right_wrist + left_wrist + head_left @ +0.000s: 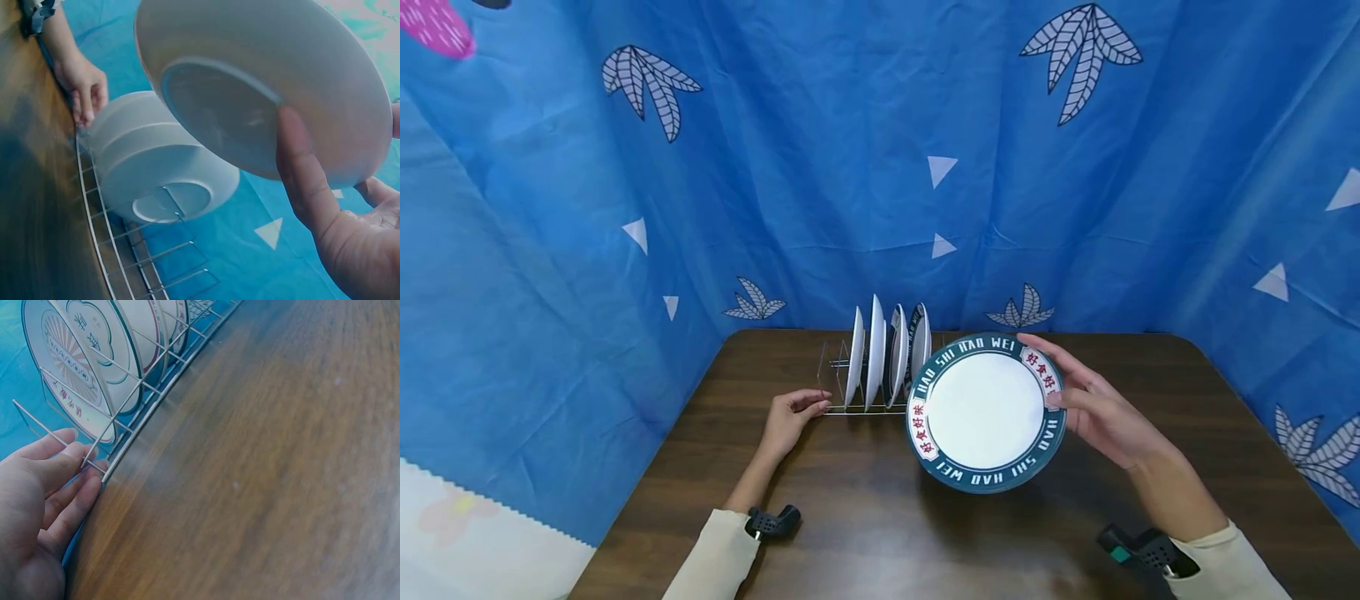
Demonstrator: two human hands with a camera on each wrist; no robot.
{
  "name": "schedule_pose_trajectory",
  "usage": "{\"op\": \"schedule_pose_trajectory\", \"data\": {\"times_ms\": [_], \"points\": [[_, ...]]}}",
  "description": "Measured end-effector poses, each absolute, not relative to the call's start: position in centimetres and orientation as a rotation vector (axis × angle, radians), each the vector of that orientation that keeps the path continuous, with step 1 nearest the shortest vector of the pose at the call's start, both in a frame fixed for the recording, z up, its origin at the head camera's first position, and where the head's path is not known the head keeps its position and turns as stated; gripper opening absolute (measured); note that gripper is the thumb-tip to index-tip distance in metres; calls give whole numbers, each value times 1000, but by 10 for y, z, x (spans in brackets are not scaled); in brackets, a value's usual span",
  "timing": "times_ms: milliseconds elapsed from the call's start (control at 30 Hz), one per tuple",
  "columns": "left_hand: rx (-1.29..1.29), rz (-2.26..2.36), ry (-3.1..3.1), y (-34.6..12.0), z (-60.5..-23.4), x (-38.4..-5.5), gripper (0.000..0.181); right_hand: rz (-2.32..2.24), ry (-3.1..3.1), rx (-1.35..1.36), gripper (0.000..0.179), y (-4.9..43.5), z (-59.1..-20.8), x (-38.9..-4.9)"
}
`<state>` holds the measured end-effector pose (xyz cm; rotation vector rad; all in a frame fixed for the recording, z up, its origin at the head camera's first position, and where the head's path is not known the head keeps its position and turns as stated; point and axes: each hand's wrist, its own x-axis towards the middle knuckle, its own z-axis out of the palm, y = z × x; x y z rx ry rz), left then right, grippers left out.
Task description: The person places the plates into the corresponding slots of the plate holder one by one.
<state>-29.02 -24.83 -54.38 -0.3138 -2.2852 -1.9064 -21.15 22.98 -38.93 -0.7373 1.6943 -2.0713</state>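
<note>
My right hand [1101, 412] grips a round plate [985, 412] by its right edge and holds it up over the table. The plate's white centre, green rim and red lettering face me; the right wrist view shows its plain pale underside [212, 112] with a finger lying across it. At the left end of a metal wire dish rack [842, 413], my left hand [790, 419] pinches the wire corner between thumb and fingers, seen closely in the left wrist view. Several plates [874, 354] stand on edge in the rack, just left of the held plate, which covers the rack's right part.
The rack stands near the back edge of a dark wooden table [850, 517]. Behind it hangs a blue patterned cloth [850, 167], which also runs down both sides. Wire slots [169, 256] of the rack extend beyond the standing plates.
</note>
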Motion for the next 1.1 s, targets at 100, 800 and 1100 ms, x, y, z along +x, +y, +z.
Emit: {"op": "schedule_pose_trajectory", "data": {"times_ms": [100, 800, 1100], "points": [[-317, -1920, -2289, -248, -541, -288, 18, -2099, 1690, -739, 66, 234, -386, -213], [-348, -1940, -2254, -246, -540, -286, 19, -2143, 1873, -740, 64, 252, -362, -240], [-318, -1918, -2286, -247, -541, -288, 17, -1971, 2144, -595, 63, 242, -351, -258]]}}
